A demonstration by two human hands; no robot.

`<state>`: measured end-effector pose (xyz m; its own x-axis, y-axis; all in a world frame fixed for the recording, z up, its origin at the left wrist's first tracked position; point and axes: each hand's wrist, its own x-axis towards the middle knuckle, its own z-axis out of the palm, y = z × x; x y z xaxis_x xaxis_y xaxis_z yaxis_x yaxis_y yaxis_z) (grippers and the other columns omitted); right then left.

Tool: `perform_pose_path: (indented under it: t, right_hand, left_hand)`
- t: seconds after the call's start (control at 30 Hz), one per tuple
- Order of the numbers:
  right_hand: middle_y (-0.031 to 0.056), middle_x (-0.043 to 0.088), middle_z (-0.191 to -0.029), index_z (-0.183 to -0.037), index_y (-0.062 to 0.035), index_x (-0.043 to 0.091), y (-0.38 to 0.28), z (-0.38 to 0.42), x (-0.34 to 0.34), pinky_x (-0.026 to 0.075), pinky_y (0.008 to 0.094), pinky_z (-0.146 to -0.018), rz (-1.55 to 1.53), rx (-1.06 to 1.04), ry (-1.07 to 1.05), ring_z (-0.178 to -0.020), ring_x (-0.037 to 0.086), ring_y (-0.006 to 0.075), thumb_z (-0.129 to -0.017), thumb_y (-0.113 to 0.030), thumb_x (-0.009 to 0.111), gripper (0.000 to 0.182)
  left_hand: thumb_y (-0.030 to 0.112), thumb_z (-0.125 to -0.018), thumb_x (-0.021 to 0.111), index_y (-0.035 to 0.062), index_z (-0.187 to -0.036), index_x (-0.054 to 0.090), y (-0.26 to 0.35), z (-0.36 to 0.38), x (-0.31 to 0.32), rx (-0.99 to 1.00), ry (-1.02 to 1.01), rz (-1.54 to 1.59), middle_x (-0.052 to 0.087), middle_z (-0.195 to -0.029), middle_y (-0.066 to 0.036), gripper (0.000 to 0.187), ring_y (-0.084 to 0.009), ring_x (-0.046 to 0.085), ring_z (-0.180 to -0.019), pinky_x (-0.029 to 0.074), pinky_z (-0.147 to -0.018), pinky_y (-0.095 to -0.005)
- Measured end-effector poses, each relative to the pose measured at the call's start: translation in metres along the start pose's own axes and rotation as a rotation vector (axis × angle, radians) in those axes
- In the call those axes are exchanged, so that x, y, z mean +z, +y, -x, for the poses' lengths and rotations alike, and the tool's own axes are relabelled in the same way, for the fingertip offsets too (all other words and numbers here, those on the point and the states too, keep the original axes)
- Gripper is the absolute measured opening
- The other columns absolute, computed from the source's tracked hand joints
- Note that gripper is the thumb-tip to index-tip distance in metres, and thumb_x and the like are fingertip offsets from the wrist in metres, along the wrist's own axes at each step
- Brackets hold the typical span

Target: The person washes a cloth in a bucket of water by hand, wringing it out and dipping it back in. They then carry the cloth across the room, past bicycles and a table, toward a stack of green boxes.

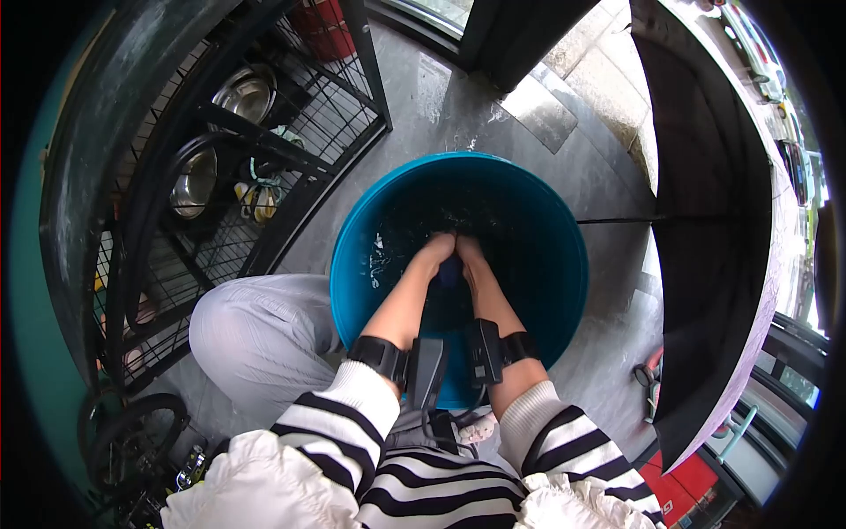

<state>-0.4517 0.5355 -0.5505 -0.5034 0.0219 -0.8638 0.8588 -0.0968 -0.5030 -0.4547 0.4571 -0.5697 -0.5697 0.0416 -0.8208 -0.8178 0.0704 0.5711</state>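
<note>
Both my arms reach down into a large round blue tub (pixel 352 309) with dark water (pixel 414 212) inside. My left hand (pixel 436 248) and my right hand (pixel 470 251) come together near the tub's middle, fingertips at the water. A dark blue-purple cloth-like piece (pixel 450 271) shows between the wrists, hanging below the hands; its exact kind I cannot tell. The fingers curl inward around its top and are partly hidden by the water. Black bands with small boxes are strapped round both forearms.
A black wire rack (pixel 256 132) on the left holds metal bowls (pixel 247 95). An open black umbrella (pixel 705 220) stands at the right, its shaft reaching toward the tub. Grey floor tiles (pixel 423 97) surround the tub, and a red box (pixel 679 485) sits low on the right.
</note>
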Motion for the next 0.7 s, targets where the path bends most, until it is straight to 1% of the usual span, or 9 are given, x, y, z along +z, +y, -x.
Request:
perform_pose_path:
  t: [0.07, 0.13, 0.2, 0.3, 0.37, 0.53, 0.6, 0.67, 0.7]
  right_hand:
    - [0.0137, 0.052, -0.1, -0.103, -0.0004, 0.049, 0.008, -0.008, 0.0, 0.037, 0.0325, -0.076, 0.035, 0.003, 0.06, -0.091, 0.049, 0.0218, -0.079, -0.018, 0.039, 0.031]
    - [0.014, 0.051, -0.101, -0.104, -0.0009, 0.049, 0.021, -0.018, 0.007, 0.036, 0.0322, -0.077, 0.011, -0.068, 0.048, -0.093, 0.048, 0.0223, -0.079, -0.019, 0.039, 0.032]
    - [0.0147, 0.05, -0.104, -0.106, -0.0013, 0.047, 0.014, -0.006, 0.004, 0.035, 0.0313, -0.08, -0.044, 0.024, -0.042, -0.097, 0.047, 0.0236, -0.079, -0.022, 0.041, 0.035]
    - [0.017, 0.048, -0.107, -0.107, -0.0013, 0.046, 0.0, 0.007, -0.002, 0.034, 0.0315, -0.082, 0.152, -0.128, 0.055, -0.1, 0.045, 0.0275, -0.079, -0.027, 0.043, 0.038]
    - [0.0193, 0.046, -0.108, -0.107, -0.001, 0.046, -0.006, 0.014, -0.006, 0.033, 0.0331, -0.084, 0.435, -0.189, 0.392, -0.102, 0.042, 0.0308, -0.078, -0.032, 0.044, 0.043]
    - [0.0198, 0.043, -0.111, -0.116, -0.0038, 0.035, -0.008, 0.022, -0.012, 0.031, 0.0359, -0.086, 0.516, -0.189, 0.645, -0.103, 0.04, 0.0337, -0.075, -0.039, 0.045, 0.054]
    - [0.0199, 0.042, -0.112, -0.119, -0.005, 0.03, -0.005, 0.021, 0.001, 0.031, 0.0367, -0.086, 0.519, -0.115, 0.766, -0.104, 0.04, 0.0342, -0.075, -0.042, 0.044, 0.059]
    - [0.0214, 0.04, -0.113, -0.122, -0.0083, 0.023, 0.013, 0.004, 0.012, 0.031, 0.039, -0.086, 0.798, -0.101, 0.832, -0.101, 0.041, 0.0367, -0.074, -0.047, 0.04, 0.064]
    - [0.0214, 0.04, -0.113, -0.122, -0.0083, 0.023, 0.015, 0.003, 0.01, 0.031, 0.039, -0.086, 0.796, -0.106, 0.833, -0.101, 0.041, 0.0367, -0.074, -0.047, 0.04, 0.064]
  left_hand:
    - [0.024, -0.083, 0.035, -0.0043, -0.106, 0.044, -0.001, 0.003, -0.005, -0.048, 0.039, -0.127, 0.046, -0.108, -0.017, 0.038, -0.0235, 0.044, -0.1, 0.034, -0.081, -0.0311]
    - [0.025, -0.083, 0.035, -0.0034, -0.107, 0.044, 0.011, 0.013, -0.007, -0.038, 0.062, 0.118, 0.045, -0.109, -0.018, 0.038, -0.0243, 0.041, -0.104, 0.032, -0.084, -0.0306]
    - [0.025, -0.083, 0.034, -0.0028, -0.107, 0.044, 0.004, 0.004, -0.016, -0.006, 0.228, -0.038, 0.045, -0.109, -0.019, 0.038, -0.0265, 0.04, -0.105, 0.032, -0.084, -0.0313]
    - [0.03, -0.081, 0.037, 0.0001, -0.106, 0.044, 0.03, 0.033, -0.017, 0.013, 0.354, -0.266, 0.045, -0.107, -0.022, 0.039, -0.0321, 0.038, -0.106, 0.032, -0.085, -0.0352]
    - [0.032, -0.08, 0.039, 0.0015, -0.105, 0.045, 0.029, 0.032, -0.018, 0.013, 0.444, -0.339, 0.045, -0.106, -0.023, 0.04, -0.0339, 0.037, -0.105, 0.032, -0.085, -0.0367]
    - [0.038, -0.077, 0.043, 0.006, -0.111, 0.037, 0.028, 0.039, -0.016, 0.084, 0.625, -0.366, 0.037, -0.11, -0.029, 0.047, -0.0388, 0.033, -0.107, 0.028, -0.087, -0.0437]
    - [0.04, -0.077, 0.04, 0.0072, -0.114, 0.035, 0.028, 0.043, 0.003, 0.039, 0.633, -0.281, 0.035, -0.114, -0.026, 0.049, -0.0391, 0.032, -0.108, 0.027, -0.089, -0.0416]
    - [0.041, -0.078, 0.037, 0.0084, -0.116, 0.033, 0.029, 0.049, 0.011, -0.004, 0.64, -0.197, 0.034, -0.118, -0.022, 0.051, -0.0394, 0.031, -0.108, 0.026, -0.091, -0.0395]
    - [0.043, -0.078, 0.035, 0.0082, -0.118, 0.031, 0.031, 0.051, 0.012, -0.062, 0.497, -0.161, 0.033, -0.118, -0.022, 0.053, -0.038, 0.03, -0.109, 0.025, -0.091, -0.0382]
